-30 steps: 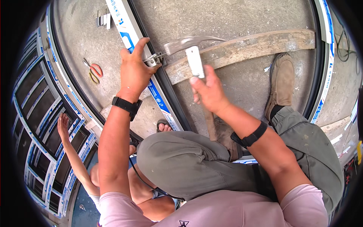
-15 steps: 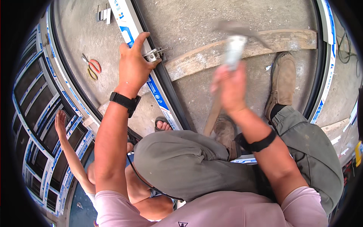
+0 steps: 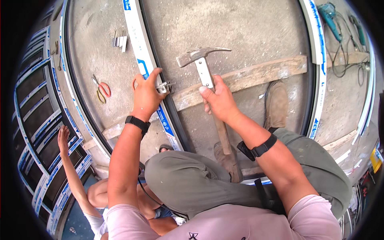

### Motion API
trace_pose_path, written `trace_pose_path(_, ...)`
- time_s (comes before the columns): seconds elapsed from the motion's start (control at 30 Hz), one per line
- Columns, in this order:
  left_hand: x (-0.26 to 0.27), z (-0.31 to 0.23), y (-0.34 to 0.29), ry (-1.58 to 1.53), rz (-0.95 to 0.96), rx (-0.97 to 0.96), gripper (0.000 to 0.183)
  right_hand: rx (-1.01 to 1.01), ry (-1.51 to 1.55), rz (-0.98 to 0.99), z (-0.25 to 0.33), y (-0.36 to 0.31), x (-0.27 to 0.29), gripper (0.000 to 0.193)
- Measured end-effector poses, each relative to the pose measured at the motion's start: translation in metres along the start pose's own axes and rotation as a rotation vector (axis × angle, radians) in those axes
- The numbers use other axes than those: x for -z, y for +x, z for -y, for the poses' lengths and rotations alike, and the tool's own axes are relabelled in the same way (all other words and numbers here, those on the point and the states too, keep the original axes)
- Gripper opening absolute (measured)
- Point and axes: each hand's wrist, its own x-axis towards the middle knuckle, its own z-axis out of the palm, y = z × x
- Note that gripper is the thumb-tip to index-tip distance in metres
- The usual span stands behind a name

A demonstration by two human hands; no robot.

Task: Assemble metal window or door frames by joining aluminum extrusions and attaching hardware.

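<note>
My left hand [image 3: 147,95] straddles a long aluminium frame bar [image 3: 136,34] wrapped in white and blue film. Its thumb and fingers hold a small silver metal fitting [image 3: 163,87] with thin projecting pins against the bar's dark edge. To the right, my right hand [image 3: 220,100] is closed round the upper handle of a claw hammer [image 3: 205,73]. The hammer's rusty head [image 3: 204,55] is in the air, up and right of the fitting and apart from it. Its wooden handle hangs down toward my shoe [image 3: 228,162].
Red-and-yellow-handled pliers [image 3: 101,90] and small metal pieces [image 3: 120,41] lie left of the bar. A wooden plank [image 3: 260,76] runs under the frame. A teal power tool [image 3: 329,18] with cord lies far right. A co-worker's hand [image 3: 63,138] rests by stacked frames [image 3: 40,120] at left.
The hammer, blurred before, has moved left toward the fitting and now shows sharply. My left hand stays on the fitting. The whole view has shifted, bringing the power tool at right into sight.
</note>
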Motion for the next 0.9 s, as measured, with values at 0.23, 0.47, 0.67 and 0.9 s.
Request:
trace_pose_path(0.23,0.0,0.01,-0.001,-0.062,-0.017,-0.009,0.081,0.067,-0.278,-0.161,0.065,0.039,0.026,0.045)
trace_pose_path(0.47,0.005,0.005,0.001,-0.093,0.017,0.027,0.079,0.159,-0.241,-0.161,0.112,0.08,0.051,0.047)
trace_pose_path(0.67,0.004,0.007,-0.002,-0.082,0.015,0.044,0.083,0.242,-0.559,-0.181,0.09,0.11,0.051,0.061)
trace_pose_path(0.9,0.009,0.004,-0.009,-0.094,0.021,0.052,0.088,0.012,-0.566,-0.154,0.05,0.065,0.057,0.07)
